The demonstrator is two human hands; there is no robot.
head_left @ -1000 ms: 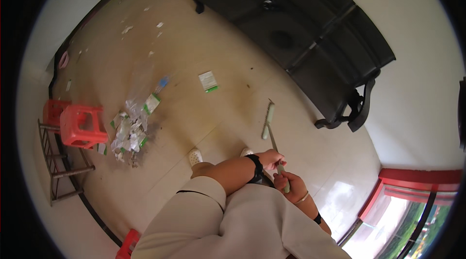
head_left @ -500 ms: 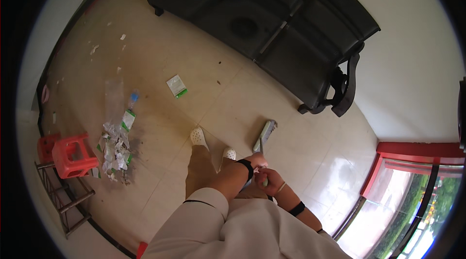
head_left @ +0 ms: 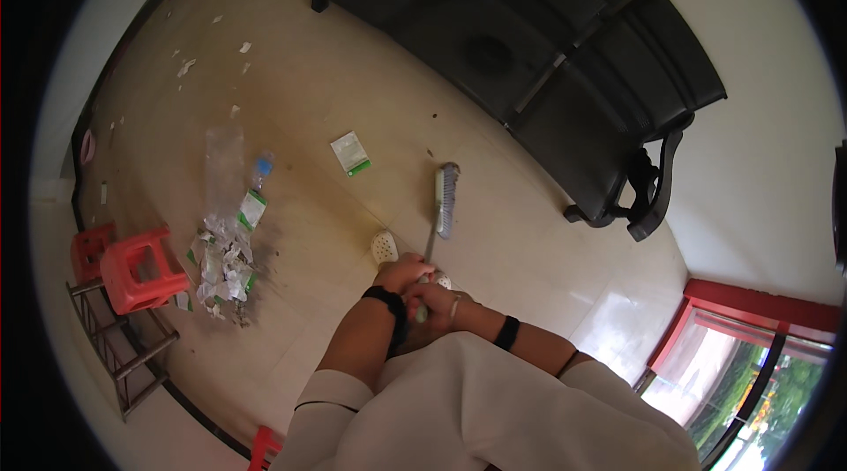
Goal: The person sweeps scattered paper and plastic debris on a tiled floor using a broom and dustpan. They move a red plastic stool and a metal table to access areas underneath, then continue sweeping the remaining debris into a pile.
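Observation:
My left hand is wrapped around the shaft of a broom. Just behind it, my right hand grips the greenish handle end. The broom's grey bristles face right, its head low over or on the tiled floor ahead of my feet; contact is hard to tell. Nearest its head on the left lies a white packet with a green edge. Further left is a heap of torn wrappers and scraps, with another green-and-white packet and a clear bottle with blue on it beside it.
A black bench spans the far side. Red plastic stools and a brown metal rack stand at the left wall. Paper bits dot the far-left floor. A red-framed glass door is at the right.
Both hands have moved left with the broom. Its head has swung left and farther from me, away from the floor beside my right foot.

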